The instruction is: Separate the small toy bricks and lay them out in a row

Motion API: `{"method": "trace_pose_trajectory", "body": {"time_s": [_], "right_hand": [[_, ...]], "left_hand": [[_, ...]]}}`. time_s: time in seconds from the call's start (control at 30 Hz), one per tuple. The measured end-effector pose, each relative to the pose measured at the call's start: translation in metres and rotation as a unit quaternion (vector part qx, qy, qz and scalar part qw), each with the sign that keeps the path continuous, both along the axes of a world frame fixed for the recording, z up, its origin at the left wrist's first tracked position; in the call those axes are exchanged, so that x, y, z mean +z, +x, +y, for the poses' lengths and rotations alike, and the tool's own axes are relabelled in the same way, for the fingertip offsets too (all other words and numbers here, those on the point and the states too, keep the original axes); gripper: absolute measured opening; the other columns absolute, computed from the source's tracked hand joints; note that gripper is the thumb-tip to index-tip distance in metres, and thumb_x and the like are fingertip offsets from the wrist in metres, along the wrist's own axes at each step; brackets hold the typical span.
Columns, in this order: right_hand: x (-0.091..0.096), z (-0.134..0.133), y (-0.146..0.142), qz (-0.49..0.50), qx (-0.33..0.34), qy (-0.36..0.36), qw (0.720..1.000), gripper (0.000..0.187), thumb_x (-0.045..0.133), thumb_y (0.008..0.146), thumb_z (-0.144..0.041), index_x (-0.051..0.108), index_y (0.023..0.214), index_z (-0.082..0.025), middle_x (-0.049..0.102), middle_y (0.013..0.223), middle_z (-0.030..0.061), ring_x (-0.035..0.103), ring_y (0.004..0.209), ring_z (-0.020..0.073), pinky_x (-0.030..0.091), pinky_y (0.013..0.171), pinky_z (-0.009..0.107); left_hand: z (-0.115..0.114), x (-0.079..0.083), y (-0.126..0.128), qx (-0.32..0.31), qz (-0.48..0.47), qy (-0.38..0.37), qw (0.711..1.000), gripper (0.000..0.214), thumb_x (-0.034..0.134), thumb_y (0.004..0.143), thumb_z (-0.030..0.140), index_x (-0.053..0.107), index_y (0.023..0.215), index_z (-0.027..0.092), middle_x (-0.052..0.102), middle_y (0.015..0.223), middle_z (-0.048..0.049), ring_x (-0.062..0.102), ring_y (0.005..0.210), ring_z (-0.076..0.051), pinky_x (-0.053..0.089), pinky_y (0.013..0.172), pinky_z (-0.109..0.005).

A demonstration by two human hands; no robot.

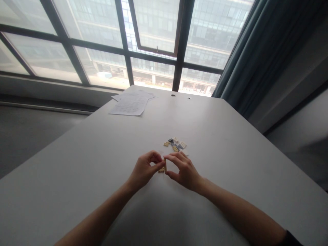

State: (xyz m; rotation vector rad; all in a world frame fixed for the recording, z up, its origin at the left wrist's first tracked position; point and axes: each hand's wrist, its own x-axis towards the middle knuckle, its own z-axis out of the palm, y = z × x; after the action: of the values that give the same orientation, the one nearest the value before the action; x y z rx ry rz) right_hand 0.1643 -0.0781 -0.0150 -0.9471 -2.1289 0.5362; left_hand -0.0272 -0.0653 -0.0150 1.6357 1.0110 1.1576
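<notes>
Between my hands, in the head view, a thin tan building-block plate (pixel 165 165) is held on edge. My right hand (pixel 185 171) grips it by its ends, thumb below and fingers above. My left hand (pixel 146 168) is closed in a pinch at the plate's left side, its thumb and fingertip close to it; whether a small piece sits in that pinch is hidden. Just under the left thumb shows another tan block piece (pixel 161 170). Beyond the hands lies a loose pile of studded plates: white (pixel 182 145), yellow (pixel 175 149), dark (pixel 171 140) and grey-blue ones.
The pieces lie on a large white table (pixel 77 164). Printed paper sheets (pixel 130 104) rest at its far left. Cable holes (pixel 173 95) sit near the far edge. Behind stand framed windows (pixel 153 71), with a dark curtain (pixel 246 54) at the right.
</notes>
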Motion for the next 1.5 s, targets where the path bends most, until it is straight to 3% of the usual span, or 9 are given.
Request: {"method": "trace_pose_trajectory", "body": {"time_s": [0.13, 0.27, 0.37, 0.4, 0.47, 0.57, 0.63, 0.83, 1.5], "right_hand": [[-0.001, 0.005, 0.002, 0.120, -0.001, -0.161, 0.980, 0.048, 0.074, 0.070, -0.036, 0.063, 0.115, -0.024, 0.063, 0.109, 0.0079, 0.055, 0.098, 0.0233, 0.044, 0.086, 0.039], [-0.002, 0.011, 0.008, 0.334, 0.052, -0.440, 0.832, 0.038, 0.059, 0.078, -0.044, 0.069, 0.104, -0.018, 0.065, 0.097, 0.0079, 0.057, 0.081, 0.0166, 0.044, 0.070, 0.029], [-0.003, 0.015, 0.013, 0.382, 0.086, -0.507, 0.768, 0.045, 0.046, 0.084, -0.051, 0.070, 0.101, -0.016, 0.066, 0.096, 0.0093, 0.057, 0.079, 0.0153, 0.044, 0.071, 0.028], [-0.003, 0.017, 0.014, 0.371, 0.091, -0.504, 0.774, 0.047, 0.044, 0.085, -0.052, 0.070, 0.101, -0.016, 0.066, 0.097, 0.0096, 0.057, 0.080, 0.0156, 0.044, 0.071, 0.028], [-0.003, 0.019, 0.016, 0.300, 0.086, -0.458, 0.832, 0.046, 0.047, 0.084, -0.052, 0.069, 0.102, -0.016, 0.065, 0.099, 0.0096, 0.057, 0.082, 0.0171, 0.044, 0.072, 0.030], [-0.001, 0.022, 0.015, 0.090, 0.026, -0.260, 0.961, 0.040, 0.064, 0.076, -0.045, 0.067, 0.108, -0.020, 0.062, 0.109, 0.0091, 0.054, 0.097, 0.0224, 0.043, 0.086, 0.037], [-0.002, 0.023, 0.013, -0.042, -0.021, -0.124, 0.991, 0.044, 0.071, 0.072, -0.040, 0.065, 0.112, -0.021, 0.059, 0.115, 0.0095, 0.049, 0.110, 0.0257, 0.036, 0.098, 0.043], [-0.015, 0.025, 0.004, -0.186, -0.058, -0.028, 0.980, 0.046, 0.071, 0.074, -0.040, 0.062, 0.115, -0.021, 0.055, 0.125, 0.0109, 0.043, 0.117, 0.0293, 0.033, 0.100, 0.047], [-0.024, 0.019, 0.003, -0.167, -0.059, -0.001, 0.984, 0.046, 0.068, 0.077, -0.043, 0.061, 0.117, -0.022, 0.056, 0.124, 0.0099, 0.042, 0.116, 0.0284, 0.030, 0.100, 0.046]], "left_hand": [[0.004, -0.001, -0.006, 0.037, 0.074, 0.060, 0.995, 0.020, 0.066, 0.079, 0.037, 0.063, 0.081, 0.017, 0.067, 0.074, -0.0017, 0.062, 0.068, -0.015, 0.051, 0.064, -0.028], [0.012, -0.007, -0.022, 0.057, 0.208, 0.166, 0.962, 0.022, 0.063, 0.081, 0.039, 0.065, 0.094, 0.020, 0.069, 0.093, -0.0051, 0.061, 0.091, -0.021, 0.049, 0.082, -0.037], [0.016, -0.016, -0.031, 0.017, 0.301, 0.210, 0.930, 0.034, 0.066, 0.079, 0.041, 0.063, 0.108, 0.023, 0.065, 0.110, -0.0076, 0.055, 0.107, -0.025, 0.044, 0.093, -0.042], [0.017, -0.019, -0.032, 0.006, 0.324, 0.215, 0.921, 0.039, 0.067, 0.078, 0.043, 0.062, 0.111, 0.023, 0.064, 0.114, -0.0082, 0.053, 0.111, -0.026, 0.042, 0.095, -0.044], [0.017, -0.024, -0.034, -0.008, 0.363, 0.222, 0.905, 0.047, 0.067, 0.076, 0.047, 0.060, 0.117, 0.023, 0.061, 0.120, -0.0089, 0.048, 0.118, -0.029, 0.038, 0.099, -0.047], [0.017, -0.028, -0.035, -0.017, 0.390, 0.235, 0.890, 0.053, 0.068, 0.075, 0.047, 0.057, 0.121, 0.023, 0.059, 0.124, -0.0094, 0.043, 0.124, -0.031, 0.033, 0.103, -0.049], [0.017, -0.030, -0.035, -0.021, 0.394, 0.242, 0.886, 0.053, 0.068, 0.074, 0.045, 0.057, 0.121, 0.023, 0.059, 0.124, -0.0097, 0.043, 0.125, -0.031, 0.033, 0.103, -0.049], [0.018, -0.031, -0.036, -0.029, 0.403, 0.241, 0.883, 0.046, 0.067, 0.076, 0.043, 0.060, 0.118, 0.024, 0.059, 0.123, -0.0089, 0.042, 0.125, -0.031, 0.032, 0.103, -0.049], [0.019, -0.034, -0.035, -0.022, 0.403, 0.246, 0.881, 0.040, 0.064, 0.079, 0.046, 0.062, 0.114, 0.026, 0.060, 0.121, -0.0084, 0.044, 0.124, -0.030, 0.033, 0.104, -0.049]]}}
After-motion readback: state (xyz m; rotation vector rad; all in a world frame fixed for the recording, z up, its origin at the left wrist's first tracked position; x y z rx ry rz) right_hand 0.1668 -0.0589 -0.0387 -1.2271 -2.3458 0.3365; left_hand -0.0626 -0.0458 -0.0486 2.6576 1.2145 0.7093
